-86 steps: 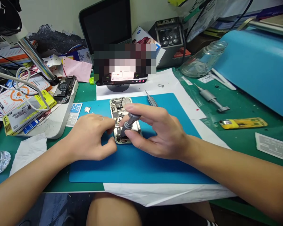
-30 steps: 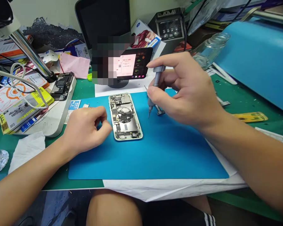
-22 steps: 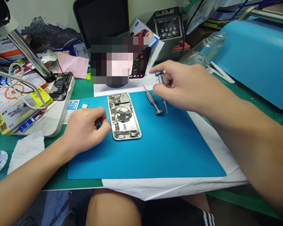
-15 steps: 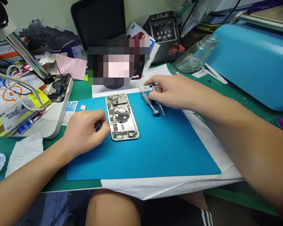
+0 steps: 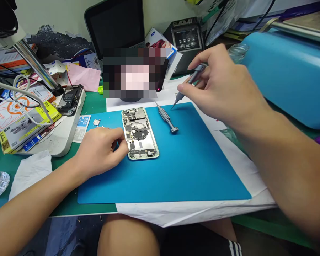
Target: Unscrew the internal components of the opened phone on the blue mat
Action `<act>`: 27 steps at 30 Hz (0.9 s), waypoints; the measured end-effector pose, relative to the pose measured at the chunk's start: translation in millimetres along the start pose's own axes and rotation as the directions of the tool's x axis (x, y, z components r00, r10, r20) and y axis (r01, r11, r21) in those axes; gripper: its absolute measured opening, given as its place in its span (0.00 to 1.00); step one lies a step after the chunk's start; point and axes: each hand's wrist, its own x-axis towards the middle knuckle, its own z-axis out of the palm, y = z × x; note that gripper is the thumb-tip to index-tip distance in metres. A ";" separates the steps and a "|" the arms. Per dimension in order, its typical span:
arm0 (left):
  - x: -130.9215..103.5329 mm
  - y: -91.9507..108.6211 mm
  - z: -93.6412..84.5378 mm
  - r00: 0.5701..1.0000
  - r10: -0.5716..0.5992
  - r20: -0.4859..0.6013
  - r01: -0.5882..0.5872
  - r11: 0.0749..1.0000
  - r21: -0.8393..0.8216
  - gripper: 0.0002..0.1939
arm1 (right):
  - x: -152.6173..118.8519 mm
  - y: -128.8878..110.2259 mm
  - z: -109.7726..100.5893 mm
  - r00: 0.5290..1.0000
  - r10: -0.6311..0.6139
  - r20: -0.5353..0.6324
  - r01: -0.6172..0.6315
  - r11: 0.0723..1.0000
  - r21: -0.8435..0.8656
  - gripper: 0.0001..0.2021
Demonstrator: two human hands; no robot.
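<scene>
An opened smartphone lies on the blue mat, its inner boards and a dark round patch exposed. My left hand is closed, with thumb and index finger at the phone's left edge; their tips are partly hidden. Raised over the mat's far right corner, my right hand grips a grey precision screwdriver, its thin tip pointing down and left. A second precision screwdriver lies on the mat between the phone and my right hand. A small metal part sits left of the phone.
At the left, a white box-like unit carries another opened phone and battery boxes. A metal lamp post rises behind. White paper sticks out under the mat. A glass jar stands behind my right hand.
My right hand has lifted one screwdriver off the mat and moved it up and right. The other screwdriver stays lying there. My left hand keeps its place at the phone's edge.
</scene>
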 end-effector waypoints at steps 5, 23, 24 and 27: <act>-0.2 -0.6 1.1 1.000 0.015 -0.003 -0.015 1.000 0.011 0.12 | -1.3 0.0 1.0 0.999 -0.032 -0.033 0.033 0.998 0.046 0.12; -1.6 -0.4 0.5 1.000 0.008 -0.028 -0.008 1.000 0.008 0.11 | 3.7 13.6 5.9 0.940 -0.234 0.250 0.306 0.901 -0.307 0.05; -1.7 -0.3 0.5 1.000 0.009 -0.027 -0.009 1.000 0.008 0.11 | 4.1 15.5 7.9 0.932 -0.215 0.291 0.307 0.896 -0.321 0.04; -1.4 0.2 0.8 0.999 0.019 -0.028 -0.019 1.000 0.015 0.12 | 4.9 16.6 11.3 0.907 -0.192 0.374 0.326 0.883 -0.338 0.04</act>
